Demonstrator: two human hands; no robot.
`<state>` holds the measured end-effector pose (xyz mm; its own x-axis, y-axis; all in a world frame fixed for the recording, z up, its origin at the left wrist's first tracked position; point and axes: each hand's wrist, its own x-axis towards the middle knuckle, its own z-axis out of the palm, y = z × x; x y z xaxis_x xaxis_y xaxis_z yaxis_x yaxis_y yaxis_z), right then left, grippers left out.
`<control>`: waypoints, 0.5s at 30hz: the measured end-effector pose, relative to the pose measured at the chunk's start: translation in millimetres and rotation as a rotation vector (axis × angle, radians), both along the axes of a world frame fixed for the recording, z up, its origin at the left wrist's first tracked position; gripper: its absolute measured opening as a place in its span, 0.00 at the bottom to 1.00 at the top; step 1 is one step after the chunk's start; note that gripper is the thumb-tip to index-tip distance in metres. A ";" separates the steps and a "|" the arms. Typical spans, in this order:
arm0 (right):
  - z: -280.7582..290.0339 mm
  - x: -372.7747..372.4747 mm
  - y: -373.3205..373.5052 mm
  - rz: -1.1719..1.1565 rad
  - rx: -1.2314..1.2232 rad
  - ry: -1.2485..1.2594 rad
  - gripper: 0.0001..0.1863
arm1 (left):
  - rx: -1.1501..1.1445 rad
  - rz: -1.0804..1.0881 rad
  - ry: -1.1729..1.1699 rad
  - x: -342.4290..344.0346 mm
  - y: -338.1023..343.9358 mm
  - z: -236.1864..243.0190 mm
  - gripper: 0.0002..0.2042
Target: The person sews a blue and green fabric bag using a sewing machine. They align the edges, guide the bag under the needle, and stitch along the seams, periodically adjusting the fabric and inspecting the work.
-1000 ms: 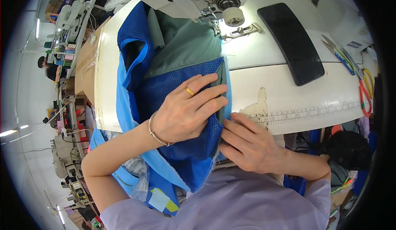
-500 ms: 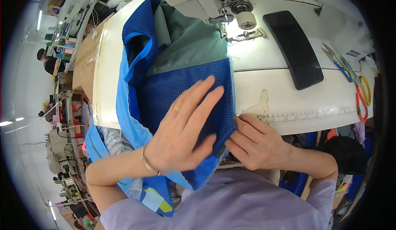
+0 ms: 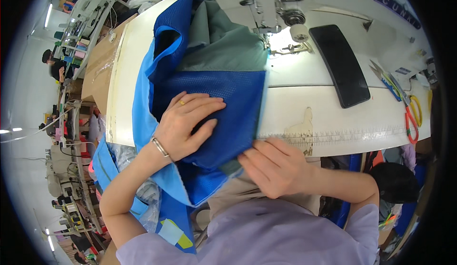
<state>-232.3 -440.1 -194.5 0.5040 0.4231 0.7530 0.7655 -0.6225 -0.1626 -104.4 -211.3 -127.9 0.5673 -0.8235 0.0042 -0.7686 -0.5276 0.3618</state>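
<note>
Blue mesh fabric, seamed to a grey-green panel, lies across the table beneath the sewing machine's presser foot. A light blue strip runs along its left side. My left hand rests flat on the mesh with its fingers stretched out. Near the table's front edge my right hand pinches the fabric's right edge at its lower corner. That corner hangs over the edge toward my lap. The grey-green layer peeks out under the mesh there.
Right of the machine lies a black phone. Scissors with red and yellow handles rest farther right. A measuring tape strip runs along the front edge. At the left stand a cardboard box and more sewing machines; a person is beyond.
My left hand has moved left and come down flat on the mesh. My right hand has drawn the fabric's edge slightly left and nearer me. The view has shifted a little.
</note>
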 end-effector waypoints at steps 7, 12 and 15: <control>-8.0 -13.5 -12.3 -0.016 -0.065 0.073 0.16 | -0.285 -0.150 -0.291 1.3 -58.3 -20.1 0.16; -10.9 -12.3 -16.6 -0.020 -0.068 0.083 0.16 | -0.302 -0.155 -0.377 42.4 -99.3 -43.2 0.16; -10.8 -13.0 -16.9 -0.007 -0.066 0.095 0.15 | -0.280 -0.266 -0.458 67.0 -118.5 -44.5 0.11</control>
<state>-245.3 -457.0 -205.4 0.5750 0.4663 0.6723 0.7441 -0.6397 -0.1927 -37.4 -329.8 -172.4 0.2307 -0.8693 0.4372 -0.9719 -0.2275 0.0604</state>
